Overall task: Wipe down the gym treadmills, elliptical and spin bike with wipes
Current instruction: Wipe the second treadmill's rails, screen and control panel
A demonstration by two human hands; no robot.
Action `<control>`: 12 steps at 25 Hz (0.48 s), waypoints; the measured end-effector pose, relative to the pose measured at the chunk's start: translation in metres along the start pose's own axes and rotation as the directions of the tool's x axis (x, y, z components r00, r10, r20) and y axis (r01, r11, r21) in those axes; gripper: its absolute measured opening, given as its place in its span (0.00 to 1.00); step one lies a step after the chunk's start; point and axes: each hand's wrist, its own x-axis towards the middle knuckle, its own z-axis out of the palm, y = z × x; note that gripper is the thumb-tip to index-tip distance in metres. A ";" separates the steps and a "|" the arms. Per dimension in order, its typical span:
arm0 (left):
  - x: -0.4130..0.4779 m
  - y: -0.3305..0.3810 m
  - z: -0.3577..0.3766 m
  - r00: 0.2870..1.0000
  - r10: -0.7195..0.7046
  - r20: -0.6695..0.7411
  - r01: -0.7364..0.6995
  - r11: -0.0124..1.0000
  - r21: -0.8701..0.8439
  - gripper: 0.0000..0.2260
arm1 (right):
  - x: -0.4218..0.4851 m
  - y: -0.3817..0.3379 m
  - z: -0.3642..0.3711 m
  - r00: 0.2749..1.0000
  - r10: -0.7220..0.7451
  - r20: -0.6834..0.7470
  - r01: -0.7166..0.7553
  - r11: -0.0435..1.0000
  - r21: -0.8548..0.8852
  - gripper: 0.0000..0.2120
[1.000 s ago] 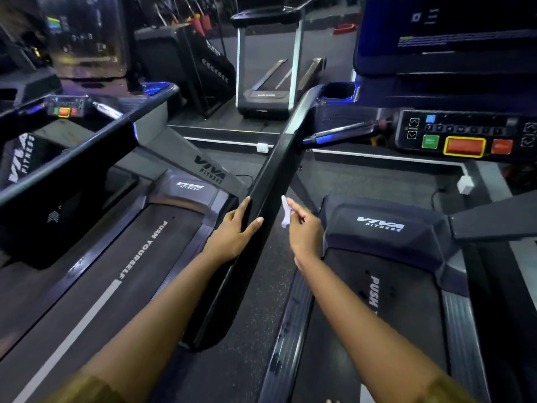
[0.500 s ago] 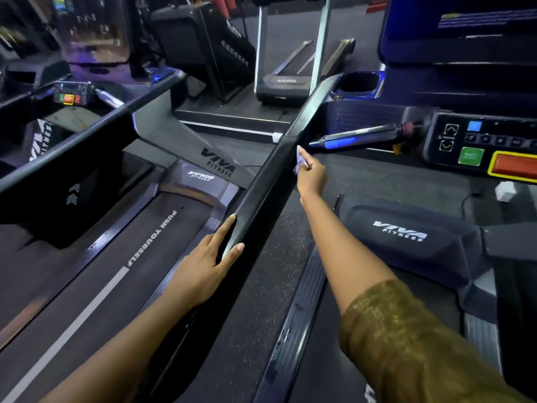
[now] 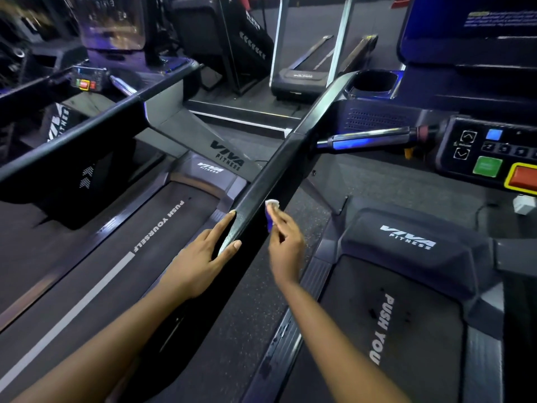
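Wiping of the handrail is the step in hand, as I judge it. My right hand pinches the wipe between thumb and fingertips. The small white wad sits just past those fingertips, against the rail's right-hand face. The hand is blurred, so I cannot tell how the lower fingers lie.

My left hand rests on the other side of the same rail. Its fingers are straight and a little apart, laid along the bar and holding nothing. The leading fingertip is nearly level with the wipe, with only the width of the rail between them.

Beyond both sets of fingertips the rail climbs away to the cup holder. Behind my wrists it drops back towards me. The treadmill it belongs to lies to the right of my right fingers, and its console is further ahead on that side.

The wad is small against a long bar, so I judge the job is early, with the other machines yet to come. The next move calls for flattening the wipe onto the rail and drawing it lengthwise under firm pressure. The left palm should brace the bar while the top face between my two hands gets covered as well.
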 end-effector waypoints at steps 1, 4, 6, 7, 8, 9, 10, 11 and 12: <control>0.000 -0.002 0.001 1.000 0.007 0.004 -0.007 1.000 0.001 0.25 | 0.009 0.001 -0.003 0.998 0.057 -0.041 -0.055 0.996 0.065 0.19; 0.000 -0.004 0.002 0.999 0.036 0.005 -0.036 0.999 0.014 0.26 | 0.069 0.022 -0.003 0.926 0.337 -0.169 -0.313 0.937 0.153 0.17; 0.001 -0.005 0.002 0.999 0.046 0.001 -0.046 0.999 0.017 0.26 | 0.102 0.041 0.007 0.904 0.402 -0.145 -0.389 0.915 0.110 0.20; 0.001 -0.005 0.002 0.999 0.047 -0.001 -0.047 0.999 0.018 0.27 | 0.110 0.048 0.014 0.910 0.394 -0.129 -0.387 0.919 0.080 0.21; 0.001 -0.005 0.002 0.999 0.049 -0.004 -0.049 0.999 0.017 0.27 | 0.113 0.056 0.019 0.918 0.378 -0.119 -0.374 0.926 0.052 0.22; 0.001 -0.006 0.002 0.999 0.049 -0.005 -0.049 0.999 0.016 0.26 | 0.111 0.061 0.023 0.927 0.357 -0.119 -0.356 0.934 0.028 0.22; 0.001 -0.005 0.002 0.999 0.049 -0.008 -0.049 0.999 0.014 0.26 | 0.107 0.063 0.023 0.935 0.336 -0.117 -0.337 0.942 0.015 0.21; 0.001 -0.005 0.002 0.999 0.048 -0.010 -0.047 0.999 0.014 0.26 | 0.099 0.063 0.023 0.937 0.329 -0.114 -0.330 0.944 0.013 0.21; 0.001 -0.006 0.003 0.999 0.048 -0.010 -0.048 0.999 0.016 0.26 | 0.089 0.063 0.022 0.938 0.330 -0.109 -0.329 0.944 0.024 0.19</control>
